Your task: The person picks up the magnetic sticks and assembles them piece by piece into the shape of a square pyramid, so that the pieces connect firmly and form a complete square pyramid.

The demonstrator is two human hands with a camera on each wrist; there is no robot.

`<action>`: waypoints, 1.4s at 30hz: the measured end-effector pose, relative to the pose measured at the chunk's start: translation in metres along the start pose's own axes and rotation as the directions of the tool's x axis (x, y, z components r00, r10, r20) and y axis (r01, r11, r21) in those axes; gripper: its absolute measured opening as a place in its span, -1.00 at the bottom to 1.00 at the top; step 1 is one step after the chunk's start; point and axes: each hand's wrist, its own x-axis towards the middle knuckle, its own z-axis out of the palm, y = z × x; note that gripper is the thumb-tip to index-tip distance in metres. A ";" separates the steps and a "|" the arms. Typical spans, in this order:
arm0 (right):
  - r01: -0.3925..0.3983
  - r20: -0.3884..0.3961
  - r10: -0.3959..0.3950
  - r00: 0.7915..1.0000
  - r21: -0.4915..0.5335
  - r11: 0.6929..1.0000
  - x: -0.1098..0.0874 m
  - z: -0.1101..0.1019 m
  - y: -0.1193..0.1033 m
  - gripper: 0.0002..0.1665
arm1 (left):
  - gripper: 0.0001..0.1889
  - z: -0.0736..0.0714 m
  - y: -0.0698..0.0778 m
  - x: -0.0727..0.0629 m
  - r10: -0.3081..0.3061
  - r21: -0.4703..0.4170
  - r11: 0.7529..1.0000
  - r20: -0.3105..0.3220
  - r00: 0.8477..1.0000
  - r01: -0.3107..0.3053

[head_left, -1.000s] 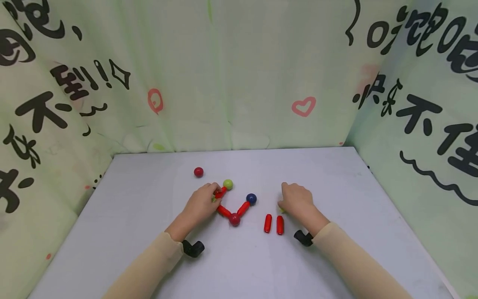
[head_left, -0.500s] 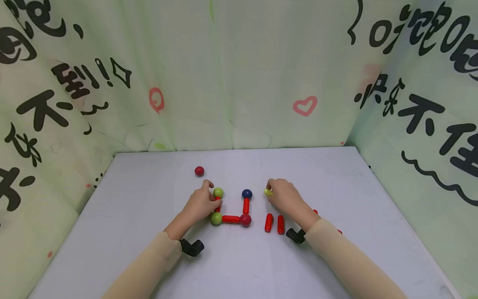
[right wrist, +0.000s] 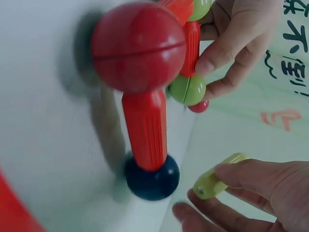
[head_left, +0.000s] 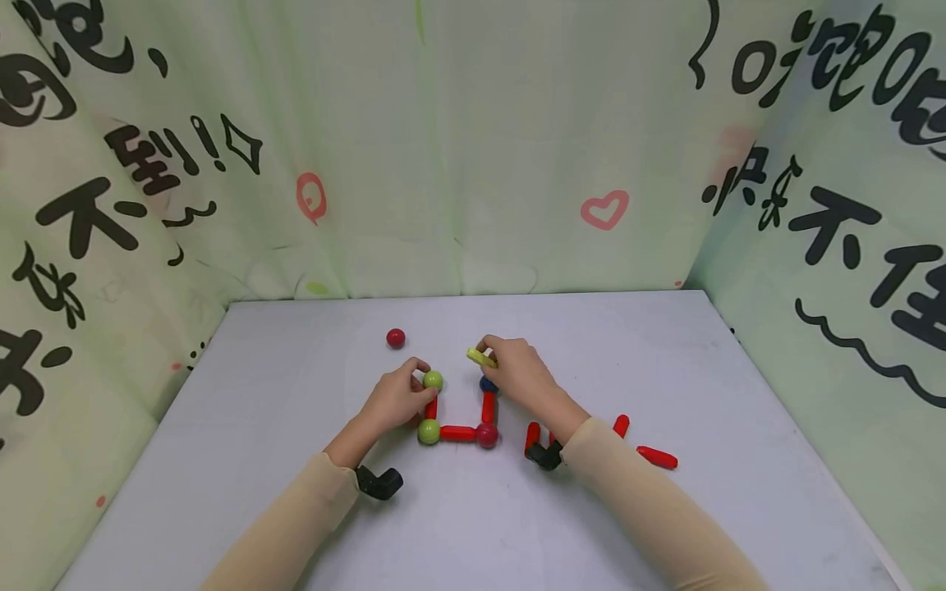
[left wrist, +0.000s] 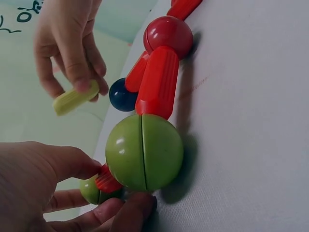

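Observation:
A U-shaped frame of magnetic rods and balls lies on the table, open at the far side. Its corners are a green ball (head_left: 429,432) and a dark red ball (head_left: 487,436); its far ends carry another green ball (head_left: 433,380) and a blue ball (head_left: 488,384). My left hand (head_left: 397,400) pinches the left red rod (left wrist: 107,180) between the two green balls. Between thumb and fingers, my right hand (head_left: 521,371) holds a yellow-green rod (head_left: 482,358) just above the blue ball, apart from it. The right hand partly covers that ball in the head view.
A loose red ball (head_left: 395,338) sits farther back on the white table (head_left: 310,345). Red rods (head_left: 532,437) lie under the right wrist, partly hidden by its black camera (head_left: 545,456). More red rods (head_left: 657,457) lie to the right. Printed curtains (head_left: 458,148) enclose the table.
The frame turned from a slanted V into a squared U, then stayed put. My right hand lifted the yellow-green rod and carried it left toward the blue ball.

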 end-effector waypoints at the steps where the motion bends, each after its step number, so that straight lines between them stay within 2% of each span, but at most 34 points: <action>1: -0.001 0.002 0.001 1.000 -0.001 1.000 0.001 0.002 -0.002 -0.68 | -0.60 0.000 0.000 0.000 -0.004 -0.001 1.000 0.000 1.000 0.004; 9: -0.003 0.039 0.006 0.999 -0.073 0.997 0.004 0.018 -0.010 -0.64 | -0.60 0.001 -0.002 0.002 -0.007 -0.011 1.000 0.007 1.000 0.008; 17: 0.045 0.079 -0.040 0.996 -0.061 0.997 0.005 0.030 -0.009 -0.69 | -0.60 0.001 -0.004 0.002 -0.006 -0.013 1.000 -0.001 1.000 0.006; 26: 0.129 0.086 -0.121 0.989 -0.097 0.987 0.006 0.034 -0.011 -0.71 | -0.61 0.001 -0.004 0.002 -0.009 -0.017 1.000 0.000 1.000 0.009; 32: 0.148 0.100 -0.136 0.986 -0.130 0.980 0.007 0.034 -0.011 -0.71 | -0.60 0.001 -0.002 0.001 0.006 -0.014 1.000 -0.011 1.000 -0.006; 38: 0.146 0.108 -0.139 0.984 -0.059 0.987 0.009 0.031 -0.005 -0.70 | -0.60 0.002 -0.002 0.003 0.020 0.012 1.000 -0.023 1.000 -0.020; 42: 0.099 0.087 -0.096 0.992 -0.026 0.995 0.009 0.022 0.004 -0.68 | -0.59 0.002 -0.003 0.006 0.008 0.012 1.000 -0.021 1.000 -0.008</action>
